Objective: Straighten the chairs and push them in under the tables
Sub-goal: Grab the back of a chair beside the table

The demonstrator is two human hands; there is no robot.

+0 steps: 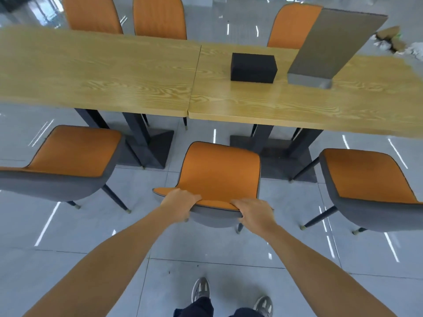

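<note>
Two grey shoes (201,289) stand on the grey tiled floor (206,245) at the bottom of the view, below both bare forearms. Left hand (179,203) is closed over the top edge of the middle chair (219,172)'s backrest, thumb on the orange face, fingers wrapped behind. Right hand (253,212) grips the same edge just beside it in like manner. Middle chair stands clear of the desk (137,76), seat not under the top, facing the joint between the two wooden desk tops. Left chair (68,154) and right chair (366,177) likewise stand out from the desk edge. Three further orange chairs (159,18) stand along the far side. Black box (253,67) and grey upright board (329,49) rest on the right-hand desk top.
</note>
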